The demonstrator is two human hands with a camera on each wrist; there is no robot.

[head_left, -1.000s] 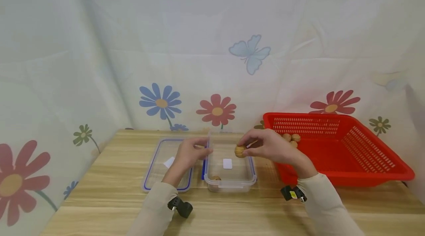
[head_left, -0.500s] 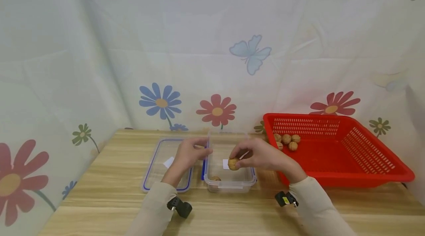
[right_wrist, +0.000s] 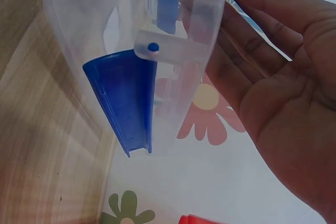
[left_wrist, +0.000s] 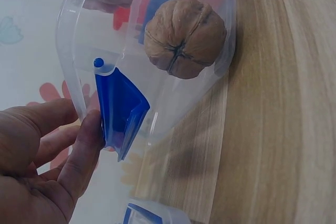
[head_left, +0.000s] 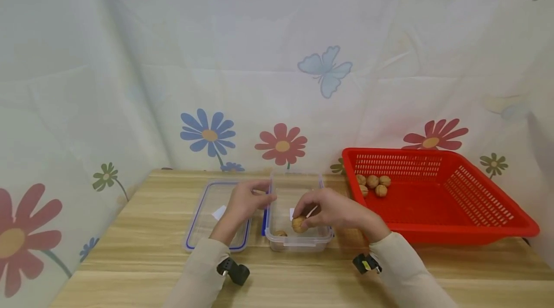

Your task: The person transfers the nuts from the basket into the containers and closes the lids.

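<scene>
A clear plastic food container (head_left: 300, 240) with blue side latches stands uncovered on the table. My left hand (head_left: 248, 200) pinches its left rim, thumb and fingers on either side of the wall beside a blue latch (left_wrist: 118, 108) in the left wrist view. Inside the front left corner lies one walnut (left_wrist: 185, 39). Over the container's interior, my right hand (head_left: 332, 209) holds a second walnut (head_left: 298, 224) between thumb and fingertips, low and near the front wall. The container's wall partly blocks these fingertips in the right wrist view.
Left of the container lies its clear lid (head_left: 229, 192) with a blue seal and a white label. A large red basket (head_left: 433, 202) stands at the right, with several walnuts (head_left: 372, 181) in its left back corner. A flowered cloth (head_left: 242, 57) hangs behind the wooden table.
My right hand has moved left and down toward the container's front with the walnut, uncovering more walnuts in the basket. My left hand stays on the rim.
</scene>
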